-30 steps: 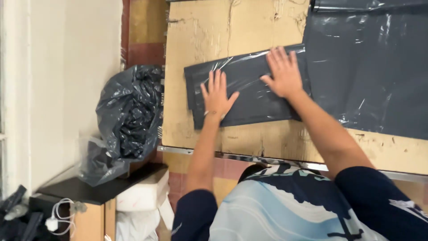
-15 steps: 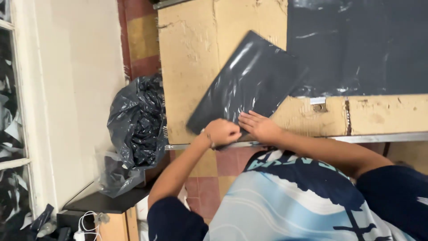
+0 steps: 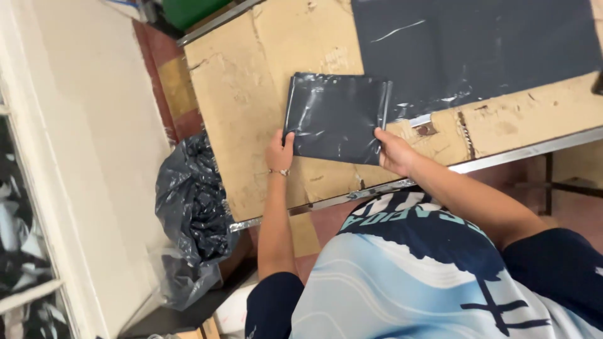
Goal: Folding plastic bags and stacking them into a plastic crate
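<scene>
A folded dark grey plastic bag point(image 3: 336, 116) lies flat on the cardboard-covered table point(image 3: 251, 107). My left hand point(image 3: 278, 152) pinches its near left corner. My right hand point(image 3: 394, 152) grips its near right corner. Behind it a large dark grey plastic sheet point(image 3: 477, 47) is spread flat over the table's far right part.
A crumpled black rubbish bag point(image 3: 191, 216) sits on the floor left of the table, against a pale wall point(image 3: 88, 157). The table's metal front edge point(image 3: 502, 157) runs in front of my body. A green object point(image 3: 188, 9) stands at the top.
The bag was wide under my flat palms, then tilted; now it is smaller, squared up, and held at both near corners.
</scene>
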